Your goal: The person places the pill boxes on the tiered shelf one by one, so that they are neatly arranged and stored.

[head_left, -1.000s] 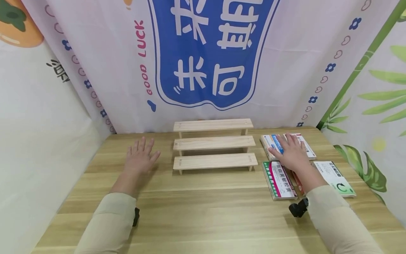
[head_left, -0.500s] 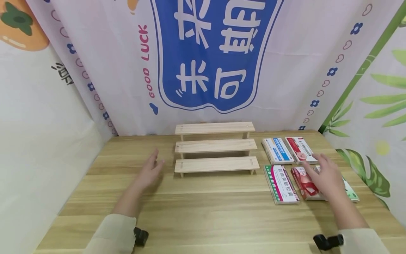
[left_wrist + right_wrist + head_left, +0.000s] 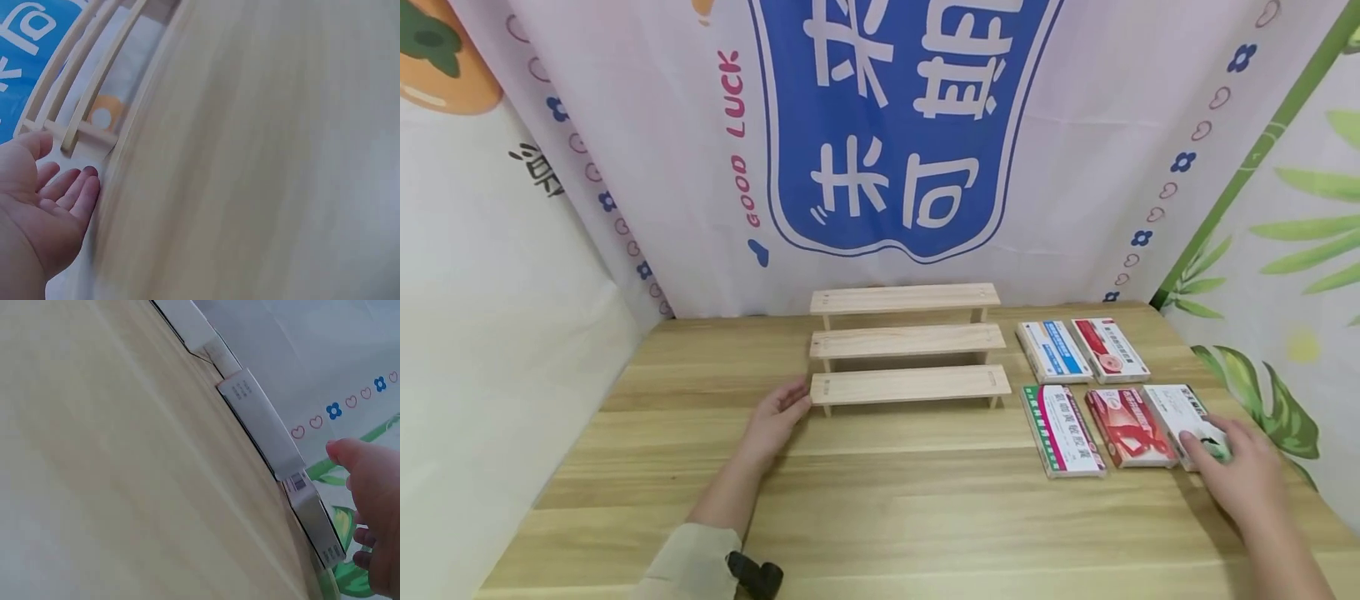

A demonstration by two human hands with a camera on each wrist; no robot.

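A three-tier wooden stand (image 3: 910, 384) is set at the back of the table, against the curtain. My left hand (image 3: 772, 423) is beside the left end of its lowest shelf, fingers relaxed and nothing gripped; in the left wrist view its fingers (image 3: 84, 194) spread below the shelf ends. My right hand (image 3: 1249, 479) reaches over a white-and-green medicine box (image 3: 1176, 410), thumb above its near part and fingers at its right side. From the right wrist view, the thumb stands apart from the fingers; whether they touch the box is unclear.
Left of that box lie a red medicine box (image 3: 1131, 427) and a white box with green and magenta edges (image 3: 1066, 433). Behind them are a blue-and-white box (image 3: 1052, 352) and a red-and-white box (image 3: 1111, 350). Printed curtains (image 3: 1082, 167) border the wooden table (image 3: 880, 517).
My left hand has moved right, up to the stand's end. The right hand has moved right and toward me, from above the back boxes to the white-and-green one. Boxes and stand stay put.
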